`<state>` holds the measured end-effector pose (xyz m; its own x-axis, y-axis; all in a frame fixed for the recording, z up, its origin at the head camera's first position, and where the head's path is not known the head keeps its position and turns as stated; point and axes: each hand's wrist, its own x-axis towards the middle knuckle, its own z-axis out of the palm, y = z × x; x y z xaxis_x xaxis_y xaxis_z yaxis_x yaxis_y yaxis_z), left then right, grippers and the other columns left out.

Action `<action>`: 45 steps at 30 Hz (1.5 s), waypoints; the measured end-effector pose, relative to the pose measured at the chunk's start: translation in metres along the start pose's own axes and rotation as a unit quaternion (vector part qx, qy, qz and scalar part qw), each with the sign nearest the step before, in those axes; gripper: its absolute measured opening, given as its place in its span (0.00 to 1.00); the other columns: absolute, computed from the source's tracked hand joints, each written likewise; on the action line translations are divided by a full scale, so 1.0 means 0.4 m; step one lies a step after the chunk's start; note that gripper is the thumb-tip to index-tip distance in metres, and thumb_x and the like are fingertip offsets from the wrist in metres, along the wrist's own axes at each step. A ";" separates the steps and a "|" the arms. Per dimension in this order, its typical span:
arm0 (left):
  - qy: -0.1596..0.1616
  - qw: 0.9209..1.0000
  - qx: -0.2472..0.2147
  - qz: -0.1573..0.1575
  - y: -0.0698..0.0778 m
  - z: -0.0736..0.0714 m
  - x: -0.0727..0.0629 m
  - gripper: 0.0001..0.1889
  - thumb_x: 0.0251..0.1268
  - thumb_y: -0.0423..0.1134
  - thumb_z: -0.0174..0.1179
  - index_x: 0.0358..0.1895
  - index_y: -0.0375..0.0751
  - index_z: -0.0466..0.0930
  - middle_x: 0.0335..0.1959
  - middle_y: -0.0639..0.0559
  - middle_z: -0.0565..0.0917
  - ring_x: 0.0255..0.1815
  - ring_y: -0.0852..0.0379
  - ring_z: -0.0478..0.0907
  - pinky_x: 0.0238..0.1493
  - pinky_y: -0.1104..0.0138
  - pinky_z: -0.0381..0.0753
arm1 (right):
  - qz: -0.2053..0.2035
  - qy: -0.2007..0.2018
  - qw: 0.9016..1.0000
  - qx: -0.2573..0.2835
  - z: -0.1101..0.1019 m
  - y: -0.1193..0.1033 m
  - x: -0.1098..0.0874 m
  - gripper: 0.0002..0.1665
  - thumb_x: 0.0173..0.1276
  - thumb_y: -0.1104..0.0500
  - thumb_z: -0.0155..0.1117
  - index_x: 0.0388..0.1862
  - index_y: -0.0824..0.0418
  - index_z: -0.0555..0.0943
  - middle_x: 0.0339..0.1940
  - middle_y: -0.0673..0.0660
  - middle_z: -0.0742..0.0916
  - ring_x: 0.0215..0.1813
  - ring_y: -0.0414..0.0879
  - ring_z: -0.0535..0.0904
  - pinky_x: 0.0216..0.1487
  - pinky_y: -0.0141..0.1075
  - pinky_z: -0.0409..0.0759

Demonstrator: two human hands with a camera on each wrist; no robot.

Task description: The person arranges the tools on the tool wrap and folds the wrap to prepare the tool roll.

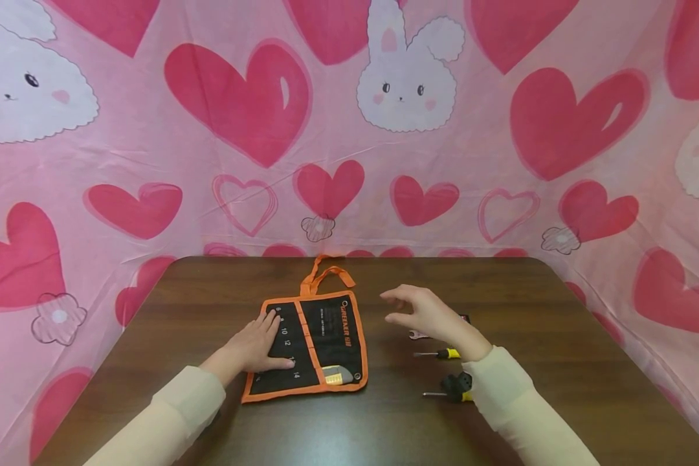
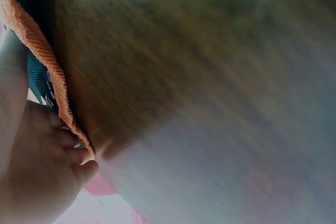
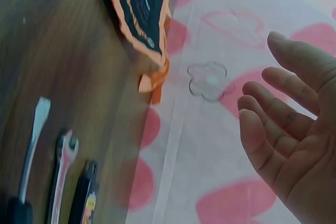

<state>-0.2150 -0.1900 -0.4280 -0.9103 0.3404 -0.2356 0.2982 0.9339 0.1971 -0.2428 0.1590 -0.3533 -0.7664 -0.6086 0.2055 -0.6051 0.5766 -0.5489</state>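
Observation:
A black tool pouch (image 1: 334,323) with orange edging lies unrolled on the table, its left panel printed with numbers. My left hand (image 1: 253,346) rests flat on that panel, fingers spread. In the left wrist view, its fingers (image 2: 47,150) lie by the pouch's orange edge. A utility knife (image 1: 336,375) with a yellow part sits in the lower right pocket. My right hand (image 1: 428,315) hovers right of the pouch, empty, its fingers loosely bent. Beneath it lies a wrench (image 3: 62,174), partly covered by the hand in the head view.
Orange ties (image 1: 326,275) trail from the pouch's far edge. Near the right forearm lie a yellow-and-black screwdriver (image 1: 443,354) and another screwdriver (image 1: 433,394) with a black object (image 1: 459,383) against it. A slim black tool (image 3: 86,195) lies beside the wrench. Patterned cloth (image 1: 326,129) hangs behind the table.

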 end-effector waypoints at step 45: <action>0.000 1.000 0.004 0.001 0.001 0.000 0.000 0.57 0.46 0.71 0.57 0.68 0.26 0.53 0.69 0.31 0.52 0.69 0.36 0.47 0.64 0.47 0.51 | 0.134 0.059 0.989 -0.001 -0.091 0.251 -0.123 0.24 0.60 0.58 0.66 0.55 0.65 0.76 0.49 0.64 0.80 0.46 0.55 0.76 0.45 0.50 0.75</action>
<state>-0.2148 -0.1897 -0.4280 -0.9097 0.3420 -0.2355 0.3022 0.9342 0.1893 -0.2737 0.2667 -0.3891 -0.9191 -0.3662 0.1452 -0.3769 0.7100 -0.5949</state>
